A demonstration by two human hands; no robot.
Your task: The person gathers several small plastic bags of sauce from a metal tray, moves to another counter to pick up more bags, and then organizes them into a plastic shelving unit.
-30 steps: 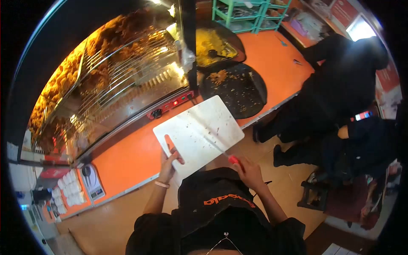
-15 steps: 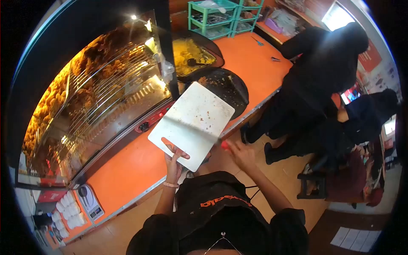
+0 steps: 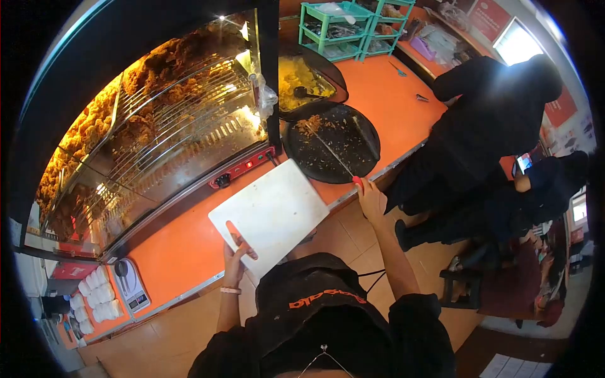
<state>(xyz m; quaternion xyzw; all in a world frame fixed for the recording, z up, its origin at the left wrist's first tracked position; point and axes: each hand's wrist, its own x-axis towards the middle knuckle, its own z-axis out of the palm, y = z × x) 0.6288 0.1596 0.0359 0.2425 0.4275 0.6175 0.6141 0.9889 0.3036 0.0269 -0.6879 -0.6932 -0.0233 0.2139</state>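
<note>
A white cutting board (image 3: 277,211) is held over the counter's front edge by my left hand (image 3: 236,257), with fingers through its handle slot. Its top has only small specks on it. My right hand (image 3: 372,200) is wrapped round the red handle of a knife (image 3: 335,156). The long thin blade reaches across a round black tray (image 3: 365,142), its tip at a small heap of brown crumbs (image 3: 309,125). More crumbs are scattered over the tray.
A lit glass cabinet of fried food (image 3: 157,120) stands at left. Behind the tray are a pan of yellow food (image 3: 299,75) and green shelves (image 3: 334,28). A kitchen scale (image 3: 131,285) sits front left. Two people in dark clothes (image 3: 498,120) are at right.
The crumbs on the board are mostly gone, and a heap now lies on the black tray. My right hand moved forward with the knife over the tray; the board shifted back towards me.
</note>
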